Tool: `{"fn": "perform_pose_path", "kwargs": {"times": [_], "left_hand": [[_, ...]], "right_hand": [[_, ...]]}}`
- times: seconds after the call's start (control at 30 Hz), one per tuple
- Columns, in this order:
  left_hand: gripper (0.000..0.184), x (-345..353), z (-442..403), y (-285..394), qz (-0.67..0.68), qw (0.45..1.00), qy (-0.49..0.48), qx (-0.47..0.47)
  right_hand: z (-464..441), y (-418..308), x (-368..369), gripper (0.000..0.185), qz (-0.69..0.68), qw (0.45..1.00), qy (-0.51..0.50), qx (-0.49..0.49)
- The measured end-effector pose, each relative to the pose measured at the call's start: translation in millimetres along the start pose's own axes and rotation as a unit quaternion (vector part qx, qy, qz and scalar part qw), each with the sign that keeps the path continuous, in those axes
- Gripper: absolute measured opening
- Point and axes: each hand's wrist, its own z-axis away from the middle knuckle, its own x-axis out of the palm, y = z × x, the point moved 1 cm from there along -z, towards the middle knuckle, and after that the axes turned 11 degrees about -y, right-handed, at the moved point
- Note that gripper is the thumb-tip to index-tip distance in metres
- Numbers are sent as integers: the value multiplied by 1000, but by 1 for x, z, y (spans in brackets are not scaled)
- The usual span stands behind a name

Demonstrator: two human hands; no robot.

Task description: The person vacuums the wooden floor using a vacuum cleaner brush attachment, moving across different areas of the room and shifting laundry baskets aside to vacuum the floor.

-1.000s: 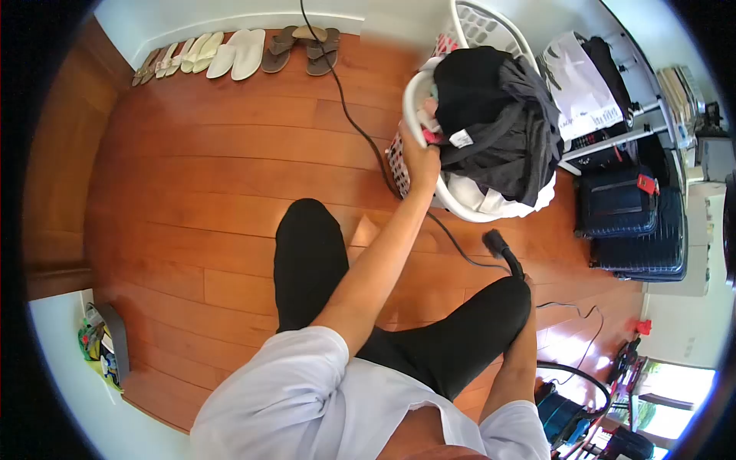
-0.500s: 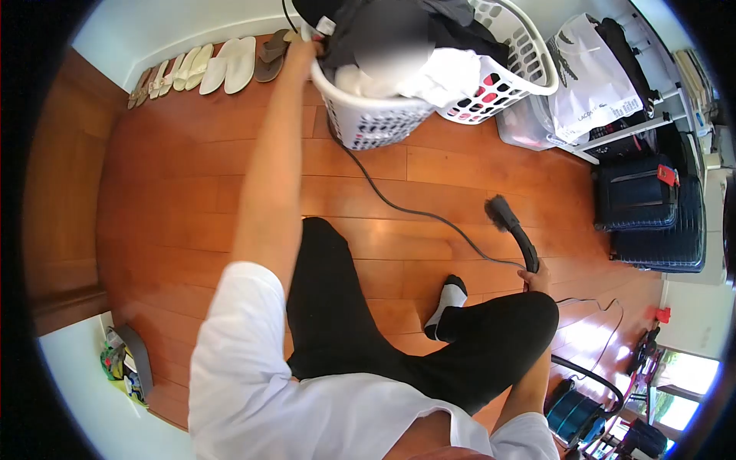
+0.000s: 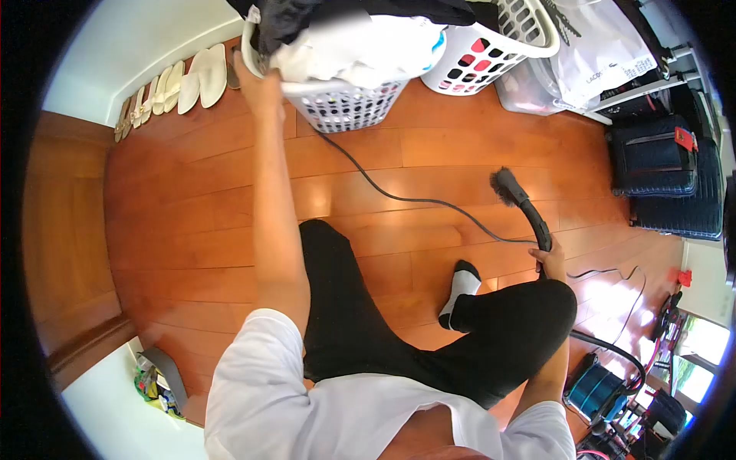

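My left hand [image 3: 262,90] is closed on the near left corner of a white laundry basket [image 3: 345,111] heaped with dark and white clothes. Its fingertips are partly hidden at the rim. At the right, beside my bent knee, my right hand [image 3: 550,257] wraps around a black vacuum cleaner wand [image 3: 534,221]. A dusting brush [image 3: 506,186] with dark bristles tips the wand, above the wooden floor. A dark cord [image 3: 414,200] runs from under the basket towards my right hand.
A second white basket [image 3: 468,65], a clear bin [image 3: 527,88] and dark suitcases [image 3: 652,165] stand to the right. Shoes [image 3: 211,75] line the left wall. The blue vacuum body [image 3: 594,391] sits at lower right, a grey box [image 3: 165,376] at lower left.
The clothes-filled basket has shifted left with my left hand, partly covering the brown sandals and opening a gap to the second basket. My right hand keeps the wand. The view has turned slightly.
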Motion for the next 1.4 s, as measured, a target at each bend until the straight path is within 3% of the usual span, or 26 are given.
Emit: {"fn": "perform_pose_path", "kwargs": {"times": [0.13,0.23,0.3,0.4,0.43,0.47,0.53,0.63,0.77,0.8,0.83,0.9,1.0,1.1,1.13,1.23,1.27,1.37,1.4], "left_hand": [[77,0,-64,-29,54,998,36,23],[77,9,-107,-50,86,993,-41,65],[48,15,-128,-50,-16,999,16,34],[47,20,-127,-66,-299,937,118,138],[47,28,-97,-47,-390,892,74,215],[54,44,-51,-8,-375,907,30,191],[81,64,-2,17,-447,838,-75,304],[88,81,10,-5,-475,814,-84,324],[82,108,-2,-2,-508,804,-37,307],[74,118,1,7,-534,796,-24,285],[66,128,0,19,-553,808,-37,200],[77,146,-8,22,-512,834,-36,202],[78,157,-35,-2,-520,834,-32,179],[82,147,-77,-35,-599,766,15,233],[91,143,-84,-28,-622,764,-33,168],[101,140,-76,-11,-642,750,-73,141],[107,157,-55,15,-622,778,-83,24],[107,201,-7,7,-544,820,-82,162],[106,223,12,17,-514,813,-132,238]], "right_hand": [[4,-8,-1,36,26,999,-13,24],[1,-4,1,40,15,1000,-1,17],[1,0,1,38,36,999,6,7],[-2,2,3,37,48,999,19,-14],[-2,6,3,37,47,998,25,-19],[-5,14,0,40,26,1000,10,-6],[-3,14,-1,44,-20,1000,-1,18],[6,6,3,47,-67,997,-5,44],[0,13,-6,40,-57,997,-15,54],[-5,14,-5,41,-53,997,-12,61],[-11,15,-4,41,-47,997,-9,55],[-28,13,-2,42,-36,999,-4,34],[-54,5,3,48,-5,999,13,35],[-88,12,4,46,43,998,34,0],[-94,10,7,43,55,997,48,-11],[-111,0,2,41,76,996,42,5],[-116,3,2,40,81,996,39,14],[-143,53,6,37,5,1000,5,25],[-153,69,6,36,-33,999,-11,25]]}}
